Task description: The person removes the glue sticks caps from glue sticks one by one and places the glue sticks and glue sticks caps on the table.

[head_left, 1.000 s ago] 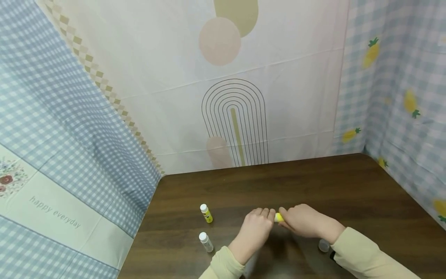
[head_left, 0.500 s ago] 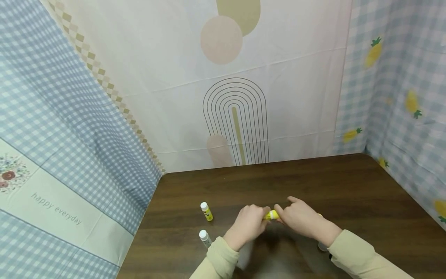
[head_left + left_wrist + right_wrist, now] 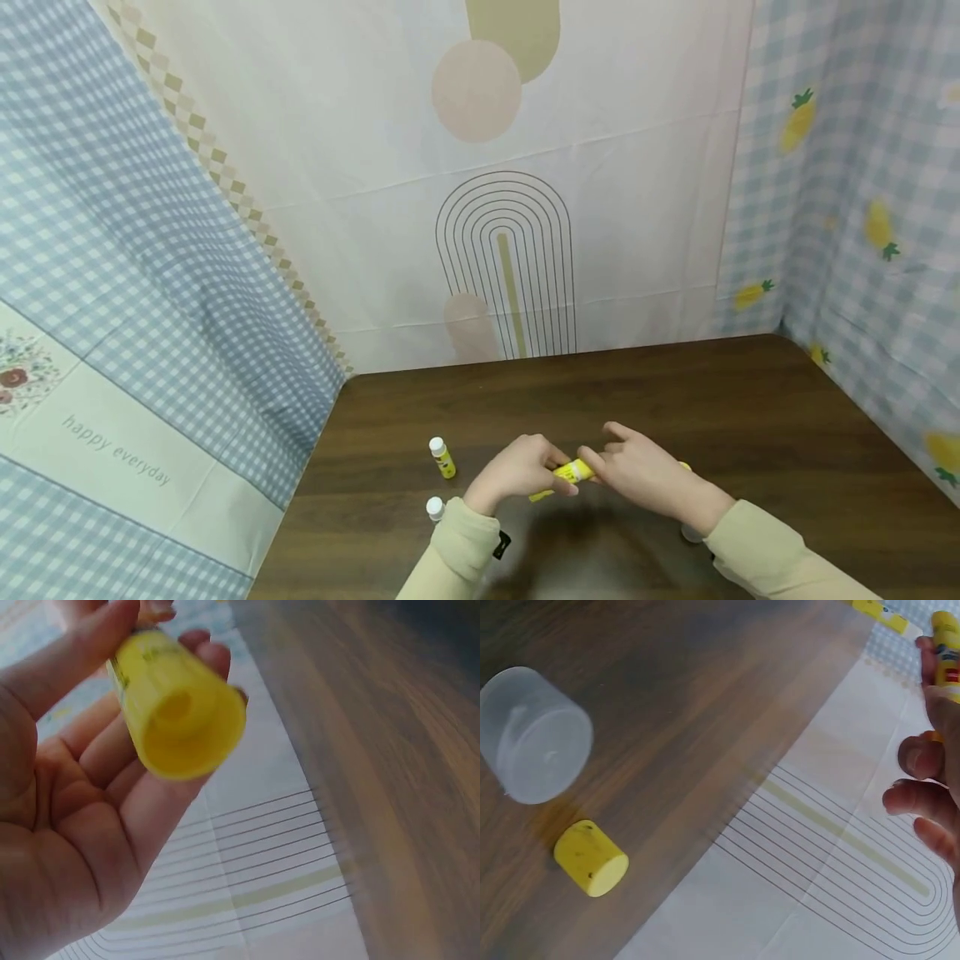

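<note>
A yellow glue stick (image 3: 573, 472) is held tilted above the table between both hands. My left hand (image 3: 517, 471) pinches its left part between thumb and fingers. In the left wrist view, the hollow yellow end of the glue stick (image 3: 180, 712) faces the camera, and the left palm (image 3: 75, 847) lies below it. My right hand (image 3: 645, 475) holds the other end with its thumb and curled fingers. At the right edge of the right wrist view, the printed label of the glue stick (image 3: 946, 656) shows; the right fingers (image 3: 922, 802) partly hide an orange piece.
On the brown table (image 3: 600, 392), a white-capped yellow glue stick (image 3: 442, 457) stands left. A second white cap (image 3: 435, 508) is partly behind the left sleeve. By the right forearm are a clear plastic cup (image 3: 544, 735) and a short yellow cylinder (image 3: 591, 859). Patterned curtains surround the table.
My left hand has shifted left and opened its grip to a pinch, baring more of the glue stick, which now tilts down leftward. The right hand moved slightly left, one finger lifting.
</note>
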The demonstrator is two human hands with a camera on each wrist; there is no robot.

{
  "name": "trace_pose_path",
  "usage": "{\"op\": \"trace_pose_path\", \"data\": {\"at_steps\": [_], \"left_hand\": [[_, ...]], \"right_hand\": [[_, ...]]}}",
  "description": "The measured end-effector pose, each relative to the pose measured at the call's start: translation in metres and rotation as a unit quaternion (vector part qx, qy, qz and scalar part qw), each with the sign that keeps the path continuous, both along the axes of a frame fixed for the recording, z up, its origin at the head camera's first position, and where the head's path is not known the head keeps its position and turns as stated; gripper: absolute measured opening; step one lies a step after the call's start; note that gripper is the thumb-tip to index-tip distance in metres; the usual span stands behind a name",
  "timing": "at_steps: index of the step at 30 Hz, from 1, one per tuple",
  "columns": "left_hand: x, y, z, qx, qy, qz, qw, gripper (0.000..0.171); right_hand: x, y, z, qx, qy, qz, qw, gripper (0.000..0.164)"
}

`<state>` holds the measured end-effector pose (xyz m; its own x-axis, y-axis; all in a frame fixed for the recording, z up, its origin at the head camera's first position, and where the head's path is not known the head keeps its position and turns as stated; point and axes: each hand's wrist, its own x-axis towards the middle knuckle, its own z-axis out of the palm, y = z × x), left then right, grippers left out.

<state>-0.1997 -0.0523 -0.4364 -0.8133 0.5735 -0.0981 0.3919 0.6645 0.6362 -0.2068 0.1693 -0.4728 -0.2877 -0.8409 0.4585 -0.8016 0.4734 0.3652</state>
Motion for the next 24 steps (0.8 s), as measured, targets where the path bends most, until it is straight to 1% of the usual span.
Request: {"op": "trace_pose_path", "data": {"at_steps": [2,3,4,5,6,7,8,9,10,11,12,14,16,17,18,19,20,24], "left_hand": [[-0.001,-0.002,0.003,0.006,-0.025,0.000,0.9997,0.015],[-0.001,-0.003,0.005,0.003,-0.026,-0.001,0.9997,0.016],[-0.002,-0.003,0.005,0.000,-0.020,-0.002,0.9998,0.017],[-0.001,-0.003,0.006,-0.004,-0.005,-0.003,1.0000,0.017],[0.000,-0.002,0.006,-0.015,0.020,-0.005,0.9997,0.019],[0.001,-0.001,0.006,-0.029,0.057,-0.009,0.9979,0.020],[0.003,0.001,0.005,-0.047,0.101,-0.009,0.9937,0.020],[0.005,0.003,0.004,-0.064,0.150,-0.006,0.9866,0.019],[0.007,0.004,0.003,-0.083,0.201,-0.002,0.9761,0.017],[0.010,0.006,0.003,-0.102,0.254,0.002,0.9618,0.016],[0.012,0.007,0.003,-0.121,0.307,0.007,0.9438,0.016],[0.016,0.009,0.002,-0.147,0.402,0.017,0.9035,0.017],[0.017,0.011,0.002,-0.161,0.477,0.020,0.8638,0.019],[0.017,0.011,0.002,-0.162,0.506,0.019,0.8471,0.021],[0.017,0.012,0.003,-0.161,0.528,0.018,0.8335,0.023],[0.017,0.013,0.003,-0.158,0.545,0.016,0.8232,0.024],[0.016,0.013,0.003,-0.154,0.557,0.013,0.8162,0.025],[0.015,0.014,0.001,-0.134,0.585,-0.002,0.8001,0.026]], "right_hand": [[-0.001,0.000,-0.001,-0.003,-0.001,0.001,1.000,0.045],[-0.001,0.000,0.000,-0.006,-0.010,-0.001,1.000,0.044],[-0.001,0.000,0.001,-0.009,-0.023,-0.005,1.000,0.043],[-0.001,0.000,0.003,-0.014,-0.044,-0.009,0.999,0.041],[-0.001,0.000,0.006,-0.017,-0.069,-0.014,0.997,0.038],[0.000,0.000,0.010,-0.019,-0.105,-0.020,0.994,0.034],[0.000,0.000,0.014,-0.025,-0.145,-0.025,0.989,0.030],[0.000,0.000,0.019,-0.035,-0.188,-0.025,0.981,0.025],[0.000,0.000,0.023,-0.043,-0.230,-0.029,0.972,0.022],[0.000,0.000,0.027,-0.052,-0.269,-0.033,0.961,0.019],[-0.001,0.001,0.031,-0.061,-0.303,-0.038,0.950,0.018],[-0.002,0.002,0.037,-0.085,-0.363,-0.042,0.927,0.018],[-0.003,0.002,0.043,-0.102,-0.403,-0.048,0.908,0.018],[-0.004,0.003,0.046,-0.108,-0.420,-0.049,0.900,0.019],[-0.004,0.003,0.048,-0.112,-0.437,-0.048,0.891,0.018],[-0.005,0.003,0.050,-0.113,-0.451,-0.047,0.884,0.016],[-0.005,0.004,0.052,-0.113,-0.463,-0.044,0.878,0.016],[-0.006,0.006,0.056,-0.108,-0.505,-0.039,0.855,0.015]]}}
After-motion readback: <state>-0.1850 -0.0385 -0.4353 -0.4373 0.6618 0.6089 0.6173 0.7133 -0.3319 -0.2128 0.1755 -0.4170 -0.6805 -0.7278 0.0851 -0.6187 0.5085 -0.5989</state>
